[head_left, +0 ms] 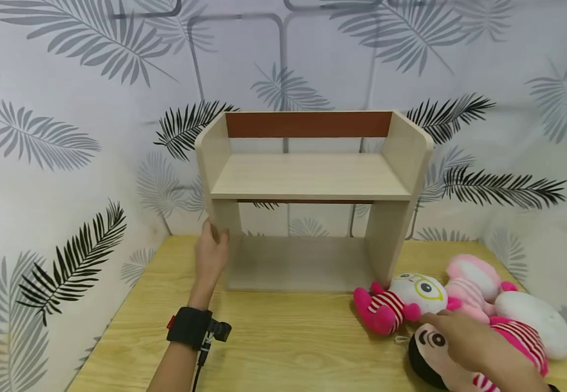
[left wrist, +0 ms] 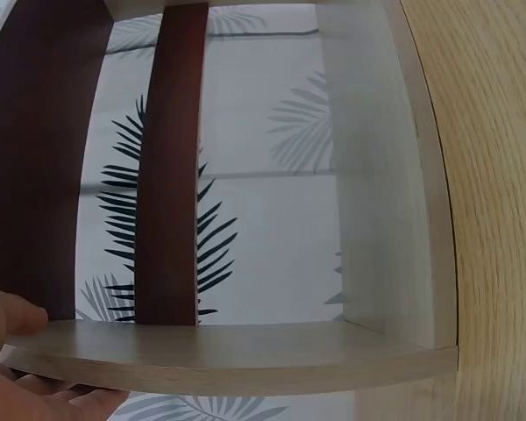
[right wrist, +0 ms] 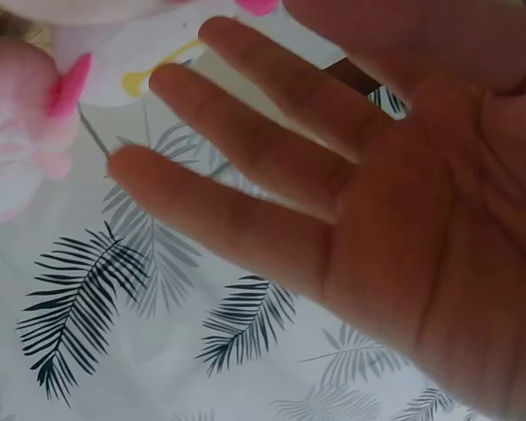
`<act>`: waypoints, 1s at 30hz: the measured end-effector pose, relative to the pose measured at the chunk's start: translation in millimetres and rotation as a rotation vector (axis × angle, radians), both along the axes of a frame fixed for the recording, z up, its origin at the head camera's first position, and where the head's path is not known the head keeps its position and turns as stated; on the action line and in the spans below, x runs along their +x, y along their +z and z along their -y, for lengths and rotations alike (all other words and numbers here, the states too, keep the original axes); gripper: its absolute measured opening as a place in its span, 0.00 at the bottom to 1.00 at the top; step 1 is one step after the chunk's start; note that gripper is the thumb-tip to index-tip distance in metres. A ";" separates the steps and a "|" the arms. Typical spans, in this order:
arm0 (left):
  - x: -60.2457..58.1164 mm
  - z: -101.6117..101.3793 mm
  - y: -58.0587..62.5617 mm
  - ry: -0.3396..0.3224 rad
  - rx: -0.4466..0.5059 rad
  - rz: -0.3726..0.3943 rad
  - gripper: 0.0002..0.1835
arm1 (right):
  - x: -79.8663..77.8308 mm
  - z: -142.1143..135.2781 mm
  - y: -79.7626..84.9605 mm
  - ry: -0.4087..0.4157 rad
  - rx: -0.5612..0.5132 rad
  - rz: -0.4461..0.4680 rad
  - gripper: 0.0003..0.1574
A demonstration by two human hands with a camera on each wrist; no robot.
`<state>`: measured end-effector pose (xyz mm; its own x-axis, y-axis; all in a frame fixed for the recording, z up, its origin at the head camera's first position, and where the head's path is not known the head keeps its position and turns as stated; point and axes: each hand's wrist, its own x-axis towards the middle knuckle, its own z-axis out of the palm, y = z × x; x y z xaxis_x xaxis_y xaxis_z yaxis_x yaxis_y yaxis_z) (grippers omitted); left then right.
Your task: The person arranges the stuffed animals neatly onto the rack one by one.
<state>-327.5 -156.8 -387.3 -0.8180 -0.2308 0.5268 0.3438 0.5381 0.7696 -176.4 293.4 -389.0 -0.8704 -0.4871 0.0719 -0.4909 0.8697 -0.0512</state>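
A small two-tier wooden shelf (head_left: 308, 177), pale with reddish-brown back strips, stands upright on the table. My left hand (head_left: 211, 253) grips its left side panel (left wrist: 228, 355), thumb on the inner face and fingers around the outer one. At the right, my right hand (head_left: 474, 343) is over a pile of plush toys, its fingers extended in the right wrist view. Below it in the head view lies a black-haired doll (head_left: 430, 354), partly hidden by the hand. Just beyond the fingertips is a plush with yellow glasses (head_left: 425, 294) and a striped body, close to the shelf's right side.
A pale pink plush (head_left: 469, 283) and a white-headed one with a striped pink body (head_left: 533, 321) lie at the right edge of the wooden table (head_left: 283, 343). Leaf-patterned cloth (head_left: 67, 179) hangs behind and beside the table.
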 end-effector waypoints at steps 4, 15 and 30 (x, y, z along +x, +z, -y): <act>-4.4 -3.3 -0.8 0.020 -0.019 -0.043 0.15 | -1.8 -8.5 -1.1 0.003 -0.010 0.085 0.33; -3.6 -0.1 -1.9 0.033 -0.070 -0.072 0.05 | -9.6 -8.9 -0.4 0.080 -0.116 0.367 0.37; -8.0 4.9 -8.1 0.083 -0.178 -0.073 0.07 | -11.8 10.3 -5.2 -0.025 0.019 0.324 0.37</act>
